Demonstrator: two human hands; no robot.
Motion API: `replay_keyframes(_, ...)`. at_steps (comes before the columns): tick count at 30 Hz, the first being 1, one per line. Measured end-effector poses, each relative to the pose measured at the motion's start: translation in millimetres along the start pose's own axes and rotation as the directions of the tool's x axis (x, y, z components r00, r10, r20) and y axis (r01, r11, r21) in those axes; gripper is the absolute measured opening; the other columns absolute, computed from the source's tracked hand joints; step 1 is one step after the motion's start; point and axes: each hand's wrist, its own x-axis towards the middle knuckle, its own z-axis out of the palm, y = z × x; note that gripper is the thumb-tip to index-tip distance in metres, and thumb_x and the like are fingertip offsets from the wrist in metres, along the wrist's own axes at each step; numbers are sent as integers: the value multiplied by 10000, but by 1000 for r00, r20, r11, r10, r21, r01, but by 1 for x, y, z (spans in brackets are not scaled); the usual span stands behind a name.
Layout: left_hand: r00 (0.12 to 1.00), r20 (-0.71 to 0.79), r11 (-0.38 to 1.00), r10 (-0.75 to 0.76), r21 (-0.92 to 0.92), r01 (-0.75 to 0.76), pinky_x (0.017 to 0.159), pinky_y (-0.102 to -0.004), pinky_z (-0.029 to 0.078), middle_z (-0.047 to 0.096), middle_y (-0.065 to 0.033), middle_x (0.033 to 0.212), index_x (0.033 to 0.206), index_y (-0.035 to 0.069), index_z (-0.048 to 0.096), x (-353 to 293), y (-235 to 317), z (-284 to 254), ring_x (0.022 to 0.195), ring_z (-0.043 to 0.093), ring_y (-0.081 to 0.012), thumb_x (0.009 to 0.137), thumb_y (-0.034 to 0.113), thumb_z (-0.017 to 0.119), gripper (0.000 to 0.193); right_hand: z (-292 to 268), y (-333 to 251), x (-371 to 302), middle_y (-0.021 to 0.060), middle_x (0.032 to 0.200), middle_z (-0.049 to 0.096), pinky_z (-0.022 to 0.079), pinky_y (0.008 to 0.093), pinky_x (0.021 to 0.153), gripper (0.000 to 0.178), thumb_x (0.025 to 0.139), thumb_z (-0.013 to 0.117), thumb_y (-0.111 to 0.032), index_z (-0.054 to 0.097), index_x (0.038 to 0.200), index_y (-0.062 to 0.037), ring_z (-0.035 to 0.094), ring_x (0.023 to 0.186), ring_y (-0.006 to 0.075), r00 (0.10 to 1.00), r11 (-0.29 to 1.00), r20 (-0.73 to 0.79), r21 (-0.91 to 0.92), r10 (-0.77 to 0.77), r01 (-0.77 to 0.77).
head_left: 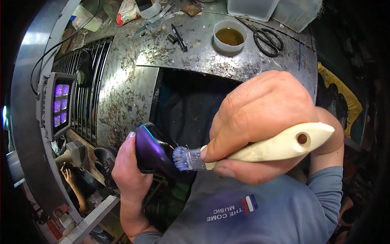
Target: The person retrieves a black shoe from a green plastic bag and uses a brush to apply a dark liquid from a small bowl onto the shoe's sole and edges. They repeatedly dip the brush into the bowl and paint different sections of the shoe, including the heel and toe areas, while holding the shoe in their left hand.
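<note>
My left hand [128,175] grips a dark, glossy shoe-like piece [148,148], its fingers wrapped round the left side and bottom. Purple light shines off its surface, and a thin blue streak runs along the top edge. Closed round a flat paintbrush [280,144] with a pale handle is my right hand [264,107]; the thumb presses near the metal ferrule. The brush's bristles look bluish under the light and point left at the piece's right edge. Whether they touch it I cannot tell.
A lit purple lamp [61,105] stands left, beside a barred rack [92,95] with a dark shoe [84,67]. A white bowl [228,48] of brownish liquid, scissors [268,42] and a marker [179,38] lie on the stained metal bench [126,93]. Another person's arm [77,189] shows lower left.
</note>
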Motion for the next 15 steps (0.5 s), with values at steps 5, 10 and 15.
replay_keyframes(5,991,61,985,-120,-120,127,948,-418,562,686,-218,1238,1342,-34,590,-2,6,2,1102,697,-381,704,92,844,699,0,-3,6,99,728,725,603,304,553,122,742,808,-50,778,855,-16,728,634,216,998,998,-53,-56,-25,22)
replay_keyframes(10,962,186,942,-198,-237,240,904,-403,570,720,-173,1161,1368,13,581,-7,5,3,1058,721,-346,649,136,904,798,3,-3,11,100,739,724,600,304,548,132,745,824,-65,776,859,-20,726,633,212,995,995,-80,-92,-55,47)
replay_keyframes(15,904,348,860,-250,-349,373,860,-380,581,750,-152,1058,1314,38,612,1,21,-8,989,754,-309,664,231,949,757,4,1,18,104,745,720,598,302,548,127,751,824,-67,776,860,-23,720,625,207,991,988,-83,-122,-108,97)
